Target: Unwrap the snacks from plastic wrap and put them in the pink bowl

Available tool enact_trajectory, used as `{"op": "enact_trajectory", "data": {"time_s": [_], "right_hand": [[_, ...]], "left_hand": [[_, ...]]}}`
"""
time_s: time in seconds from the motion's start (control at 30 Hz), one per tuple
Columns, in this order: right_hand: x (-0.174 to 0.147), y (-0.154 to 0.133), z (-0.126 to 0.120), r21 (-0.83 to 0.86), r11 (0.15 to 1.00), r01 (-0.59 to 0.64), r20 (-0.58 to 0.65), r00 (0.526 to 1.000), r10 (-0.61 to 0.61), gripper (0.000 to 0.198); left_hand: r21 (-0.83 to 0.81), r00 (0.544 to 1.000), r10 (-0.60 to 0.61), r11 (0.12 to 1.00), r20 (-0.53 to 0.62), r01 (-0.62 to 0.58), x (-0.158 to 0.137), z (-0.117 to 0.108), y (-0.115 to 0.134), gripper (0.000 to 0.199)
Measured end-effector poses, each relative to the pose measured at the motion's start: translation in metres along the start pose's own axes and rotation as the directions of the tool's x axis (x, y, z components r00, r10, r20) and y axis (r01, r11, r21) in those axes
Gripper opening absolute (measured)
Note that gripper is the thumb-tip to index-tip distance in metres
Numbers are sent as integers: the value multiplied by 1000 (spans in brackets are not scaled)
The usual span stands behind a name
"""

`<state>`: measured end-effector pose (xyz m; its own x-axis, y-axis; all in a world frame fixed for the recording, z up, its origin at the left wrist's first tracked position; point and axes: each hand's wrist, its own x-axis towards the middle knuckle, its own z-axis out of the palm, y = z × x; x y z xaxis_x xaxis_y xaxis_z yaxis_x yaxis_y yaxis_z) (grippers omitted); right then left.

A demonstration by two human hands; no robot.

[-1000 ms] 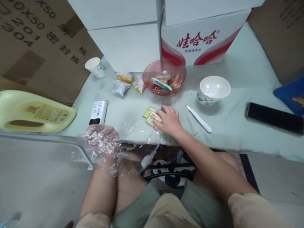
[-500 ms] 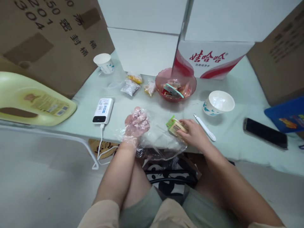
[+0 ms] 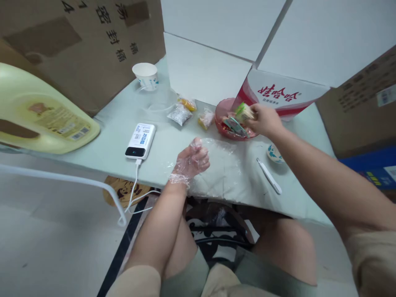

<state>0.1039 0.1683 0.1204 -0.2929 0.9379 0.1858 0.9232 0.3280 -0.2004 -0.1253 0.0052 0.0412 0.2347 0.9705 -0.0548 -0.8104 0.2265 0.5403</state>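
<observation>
My right hand (image 3: pixel 266 119) grips a small snack packet (image 3: pixel 243 112) with a green end and pale contents, holding it over the pink bowl (image 3: pixel 224 111). Wrapped items and a teal-edged packet (image 3: pixel 234 125) lie inside that bowl. Thin clear plastic, like a disposable glove, covers my left hand (image 3: pixel 192 160), whose fingers are curled closed with nothing visible in them. Beside it a clear plastic sheet (image 3: pixel 221 169) lies spread on the table. A white utility knife (image 3: pixel 268 176) rests to the right, below my right forearm. That forearm partly hides a paper cup (image 3: pixel 274 153).
Small bags of white beads (image 3: pixel 180 114), yellow contents (image 3: pixel 187 104) and mixed contents (image 3: pixel 206 118) lie left of the bowl. A power bank (image 3: pixel 140 141) with a cable, a yellow jug (image 3: pixel 46 111) and another paper cup (image 3: pixel 146 75) stand further left. Cartons (image 3: pixel 207 62) line the back.
My right hand has carried the snack packet up and forward from the plastic sheet to above the bowl. My left hand's fingers have curled tighter. The view has shifted.
</observation>
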Motion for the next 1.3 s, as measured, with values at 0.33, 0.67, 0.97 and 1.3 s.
{"op": "enact_trajectory", "data": {"time_s": [0.33, 0.67, 0.97, 1.3], "right_hand": [[23, -1, 19, 54, 982, 181, 415, 890, -187, 71], [25, 0, 15, -43, 965, 260, 234, 941, -243, 30], [32, -40, 23, -285, 891, 353, 329, 909, -255, 33], [-5, -17, 13, 109, 960, 256, -52, 966, -252, 29]], "left_hand": [[-15, 994, -38, 999, 98, 40, -4, -4, 6, 38], [-13, 990, -42, 999, 134, 44, -1, -1, -1, 33], [-36, 979, -34, 998, 199, 42, 0, 4, 2, 36], [-71, 992, -95, 992, 85, 101, -2, 9, 10, 24]]}}
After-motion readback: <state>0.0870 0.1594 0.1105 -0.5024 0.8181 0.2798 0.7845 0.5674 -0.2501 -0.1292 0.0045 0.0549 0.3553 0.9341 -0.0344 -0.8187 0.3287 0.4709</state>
